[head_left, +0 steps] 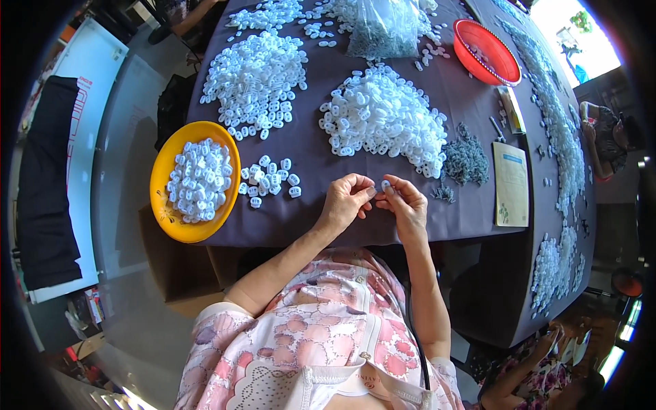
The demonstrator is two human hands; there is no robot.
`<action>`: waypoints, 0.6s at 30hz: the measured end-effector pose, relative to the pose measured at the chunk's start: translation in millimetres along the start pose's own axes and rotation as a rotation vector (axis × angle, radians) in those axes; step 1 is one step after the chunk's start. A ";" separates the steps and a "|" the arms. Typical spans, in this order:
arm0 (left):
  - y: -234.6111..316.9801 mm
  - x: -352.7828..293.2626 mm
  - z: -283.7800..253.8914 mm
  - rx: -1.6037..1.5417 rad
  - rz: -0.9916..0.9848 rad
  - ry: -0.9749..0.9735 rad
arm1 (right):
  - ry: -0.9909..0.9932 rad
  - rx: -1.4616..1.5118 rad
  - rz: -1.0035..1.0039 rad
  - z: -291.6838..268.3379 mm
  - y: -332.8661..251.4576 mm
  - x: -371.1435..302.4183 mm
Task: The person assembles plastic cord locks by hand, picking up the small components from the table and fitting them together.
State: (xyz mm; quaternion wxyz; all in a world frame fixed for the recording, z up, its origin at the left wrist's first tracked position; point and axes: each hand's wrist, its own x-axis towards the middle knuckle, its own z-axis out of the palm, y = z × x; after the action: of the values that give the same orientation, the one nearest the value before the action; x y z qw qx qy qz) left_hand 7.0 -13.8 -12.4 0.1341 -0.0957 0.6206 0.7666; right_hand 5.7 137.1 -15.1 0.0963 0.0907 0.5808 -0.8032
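Close together above the table's near edge, both my hands are pinched. My right hand grips a small white oval plastic piece between thumb and fingertips. Just beside it, my left hand has thumb and forefinger pressed together; anything between them is too small to make out. Beyond the hands spreads a heap of white plastic pieces of the same kind. A pile of small grey parts touches its right side. To the left lies a loose cluster of white pieces, next to a yellow plate full of them.
More white pieces are heaped at the far left. A clear plastic bag stands at the back. Rightward are a red basket, a pen and a notebook. Two other people sit along the right side, near another long heap.
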 end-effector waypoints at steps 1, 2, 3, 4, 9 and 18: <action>0.0 0.3 -0.1 0.011 -0.002 -0.001 | -0.006 -0.032 -0.023 0.7 0.6 -0.3; 0.3 0.1 0.1 0.015 -0.003 -0.003 | -0.012 -0.065 -0.045 1.1 1.1 -0.7; 1.1 -0.7 0.5 0.024 -0.006 0.004 | -0.012 -0.062 -0.044 1.0 1.3 -1.2; 1.5 -1.2 0.6 0.033 -0.008 0.010 | -0.014 -0.073 -0.054 0.9 1.6 -1.5; 0.0 -1.6 0.1 0.037 -0.006 0.009 | -0.014 -0.093 -0.086 2.1 3.7 -2.1; -4.0 0.3 -2.8 0.019 0.014 -0.004 | -0.019 -0.147 -0.128 2.7 6.0 -2.2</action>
State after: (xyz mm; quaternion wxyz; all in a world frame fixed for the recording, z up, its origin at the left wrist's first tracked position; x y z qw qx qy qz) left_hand 8.0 -15.7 -16.8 0.1308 -0.0884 0.6282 0.7618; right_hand 9.2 132.8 -19.1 0.0566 0.0385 0.6418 -0.7638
